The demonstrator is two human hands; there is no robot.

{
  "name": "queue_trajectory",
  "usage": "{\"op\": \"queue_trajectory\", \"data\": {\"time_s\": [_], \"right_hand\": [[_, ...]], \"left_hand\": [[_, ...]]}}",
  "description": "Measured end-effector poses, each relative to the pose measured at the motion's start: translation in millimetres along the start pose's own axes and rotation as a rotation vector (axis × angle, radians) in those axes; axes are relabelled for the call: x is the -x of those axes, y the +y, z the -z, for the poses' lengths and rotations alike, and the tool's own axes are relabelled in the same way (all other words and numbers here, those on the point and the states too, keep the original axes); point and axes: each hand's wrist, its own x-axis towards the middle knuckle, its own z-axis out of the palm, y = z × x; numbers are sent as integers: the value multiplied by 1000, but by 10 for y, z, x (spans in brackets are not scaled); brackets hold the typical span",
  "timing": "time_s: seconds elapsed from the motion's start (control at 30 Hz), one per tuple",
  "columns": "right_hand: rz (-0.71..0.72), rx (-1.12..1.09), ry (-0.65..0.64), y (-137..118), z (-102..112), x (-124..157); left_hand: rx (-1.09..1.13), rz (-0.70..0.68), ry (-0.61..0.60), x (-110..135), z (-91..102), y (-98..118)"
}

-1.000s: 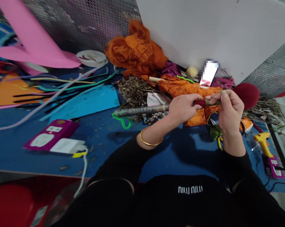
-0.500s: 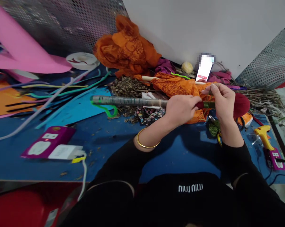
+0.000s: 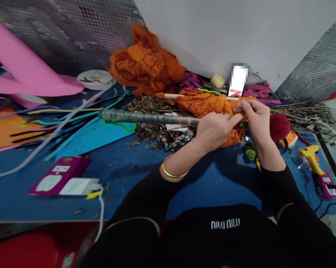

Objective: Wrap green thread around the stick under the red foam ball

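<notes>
My left hand (image 3: 215, 129) is closed round a long grey-green wrapped stick (image 3: 148, 118) that lies level and points left over the blue table (image 3: 129, 167). A dark red round head (image 3: 279, 127) sits at the stick's right end. My right hand (image 3: 254, 117) pinches a thin green strand at the stick, just left of that red head, close against my left fingers. A gold bangle circles my left wrist. A green pipe cleaner (image 3: 123, 125) hangs near the stick's left end.
Orange cloth (image 3: 145, 67) and dry twigs (image 3: 148, 106) pile at the back by a white wall. A phone (image 3: 237, 80) leans there. A yellow glue gun (image 3: 311, 158) lies right, a purple power strip (image 3: 59, 175) left, with coloured foam sheets and pipe cleaners (image 3: 59, 119).
The stick has swung up and further left while my hands stayed on it. My right hand has shifted slightly left and lower along the stick, toward my left hand.
</notes>
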Motion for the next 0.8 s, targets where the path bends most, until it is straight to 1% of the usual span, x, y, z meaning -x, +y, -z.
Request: {"op": "queue_trajectory", "data": {"time_s": [0.2,0.3,0.4,0.5,0.57,0.67,0.73,0.8], "right_hand": [[-9,57,12,8,-12,-4],[-17,34,-7,12,-15,-8],[-14,-38,-56,-60,42,-7],[-36,-90,-80,-221,210,-4],[-92,-100,-82,-351,378,-7],[-180,-106,-74,-486,658,-46],[-177,-116,-23,-483,826,-111],[-152,-125,32,-388,960,-208]], "left_hand": [[-86,-53,39,11,-16,7],[-104,-45,52,14,-18,6],[-99,-5,40,11,6,-29],[-92,63,25,10,76,-118],[-86,127,15,17,146,-203],[-54,208,34,49,262,-349],[-7,251,38,81,331,-452],[95,264,12,114,385,-551]]}}
